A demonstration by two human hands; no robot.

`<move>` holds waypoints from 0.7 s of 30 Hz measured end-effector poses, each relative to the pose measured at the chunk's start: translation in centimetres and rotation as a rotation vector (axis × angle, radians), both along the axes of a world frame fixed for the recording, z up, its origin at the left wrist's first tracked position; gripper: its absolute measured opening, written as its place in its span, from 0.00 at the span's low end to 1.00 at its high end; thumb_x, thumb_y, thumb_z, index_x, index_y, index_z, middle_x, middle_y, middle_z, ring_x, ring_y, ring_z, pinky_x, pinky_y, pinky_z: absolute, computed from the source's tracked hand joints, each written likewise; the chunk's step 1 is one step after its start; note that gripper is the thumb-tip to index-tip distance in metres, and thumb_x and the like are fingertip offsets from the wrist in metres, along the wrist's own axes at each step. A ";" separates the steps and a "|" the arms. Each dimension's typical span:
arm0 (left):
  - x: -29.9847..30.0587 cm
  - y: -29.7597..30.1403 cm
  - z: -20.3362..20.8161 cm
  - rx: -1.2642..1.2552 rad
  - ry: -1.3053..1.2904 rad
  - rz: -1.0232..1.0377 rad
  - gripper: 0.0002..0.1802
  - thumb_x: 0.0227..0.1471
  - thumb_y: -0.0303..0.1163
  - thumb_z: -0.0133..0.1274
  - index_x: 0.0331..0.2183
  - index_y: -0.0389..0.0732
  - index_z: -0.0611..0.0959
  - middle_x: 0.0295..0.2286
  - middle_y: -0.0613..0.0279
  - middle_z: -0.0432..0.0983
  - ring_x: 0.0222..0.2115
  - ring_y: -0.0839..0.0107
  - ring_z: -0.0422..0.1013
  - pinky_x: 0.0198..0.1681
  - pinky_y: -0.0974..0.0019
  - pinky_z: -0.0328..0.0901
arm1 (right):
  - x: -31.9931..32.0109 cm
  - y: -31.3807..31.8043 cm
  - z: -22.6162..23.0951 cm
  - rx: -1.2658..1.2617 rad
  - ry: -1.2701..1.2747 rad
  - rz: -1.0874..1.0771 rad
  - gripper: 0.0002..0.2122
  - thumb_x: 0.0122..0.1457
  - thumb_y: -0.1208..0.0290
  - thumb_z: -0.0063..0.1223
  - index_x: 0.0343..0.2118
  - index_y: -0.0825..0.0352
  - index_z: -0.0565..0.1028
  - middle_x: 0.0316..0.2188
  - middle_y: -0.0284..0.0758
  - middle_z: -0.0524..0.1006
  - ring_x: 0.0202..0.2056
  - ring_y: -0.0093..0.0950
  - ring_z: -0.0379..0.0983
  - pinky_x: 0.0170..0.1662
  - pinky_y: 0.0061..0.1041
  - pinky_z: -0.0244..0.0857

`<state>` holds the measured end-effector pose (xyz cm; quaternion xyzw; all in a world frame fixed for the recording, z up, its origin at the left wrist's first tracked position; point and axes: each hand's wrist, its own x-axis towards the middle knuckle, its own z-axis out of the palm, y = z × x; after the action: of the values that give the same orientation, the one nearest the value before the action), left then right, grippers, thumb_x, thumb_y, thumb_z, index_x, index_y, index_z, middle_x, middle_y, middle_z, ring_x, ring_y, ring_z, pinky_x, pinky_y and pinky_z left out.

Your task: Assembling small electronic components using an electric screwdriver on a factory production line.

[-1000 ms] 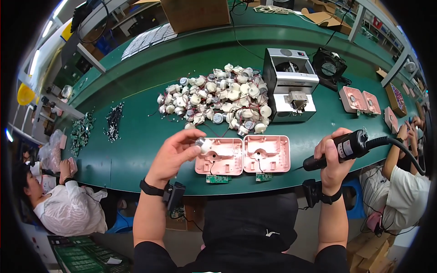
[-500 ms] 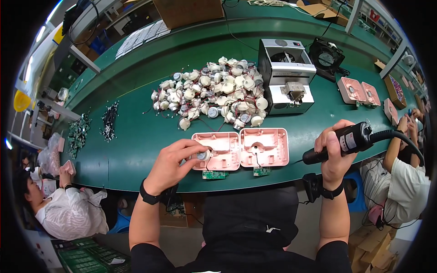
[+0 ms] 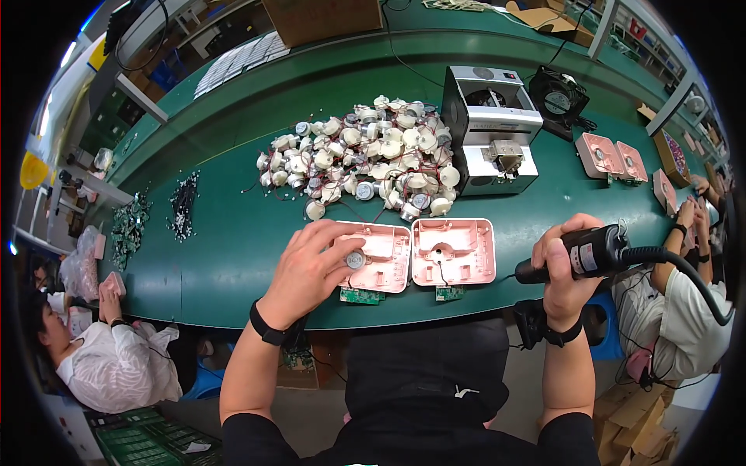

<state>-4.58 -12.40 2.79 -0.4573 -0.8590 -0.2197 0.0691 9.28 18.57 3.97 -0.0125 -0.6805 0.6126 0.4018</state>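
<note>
The left hand [image 3: 311, 268] has its thumb and fingers about a small motor [image 3: 356, 259], pinching it at the fingertips with the round metal face showing. The motor sits over the left part of the left pink shell [image 3: 395, 268]; whether it touches the shell I cannot tell. The right hand [image 3: 571, 272], well to the right, is wrapped around a black power screwdriver [image 3: 597, 250], its tip pointing left toward the right pink shell [image 3: 486, 260] but apart from it.

The two open shells lie side by side on the green table [image 3: 233, 260], between the hands, each with a green circuit board [image 3: 362, 297] at its near edge. Beyond them is a heap of white motors [image 3: 365, 155], with a silver and black machine [image 3: 497, 128] to its right and a black fan [image 3: 558, 101] farther right. On the left lie dark wires [image 3: 183, 206] and a pile of green boards [image 3: 130, 229].
</note>
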 end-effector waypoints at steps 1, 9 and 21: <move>-0.1 0.1 0.0 0.000 0.003 -0.009 0.21 0.38 0.26 0.64 0.39 0.47 0.84 0.37 0.66 0.77 0.45 0.63 0.71 0.47 0.60 0.65 | 0.0 0.0 -0.1 0.011 -0.002 -0.002 0.12 0.58 0.78 0.49 0.43 0.69 0.63 0.20 0.34 0.69 0.19 0.22 0.64 0.25 0.22 0.64; 0.5 0.5 -0.5 0.039 -0.059 -0.027 0.19 0.37 0.27 0.65 0.37 0.44 0.83 0.37 0.65 0.78 0.47 0.60 0.70 0.51 0.57 0.62 | -1.6 1.3 3.0 -0.063 -0.149 -0.071 0.10 0.59 0.76 0.51 0.41 0.68 0.65 0.20 0.33 0.68 0.18 0.22 0.64 0.25 0.22 0.63; 2.2 4.2 -1.3 0.133 -0.090 0.003 0.18 0.36 0.26 0.65 0.36 0.43 0.84 0.34 0.64 0.77 0.46 0.59 0.69 0.52 0.54 0.62 | -9.5 3.4 10.7 -0.062 0.203 0.055 0.09 0.61 0.69 0.54 0.37 0.68 0.69 0.20 0.32 0.69 0.19 0.24 0.67 0.23 0.23 0.62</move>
<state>-2.41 -8.16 1.51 -0.4403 -0.8454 -0.2964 0.0606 -0.25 21.97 14.71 0.0559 -0.6172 0.6422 0.4510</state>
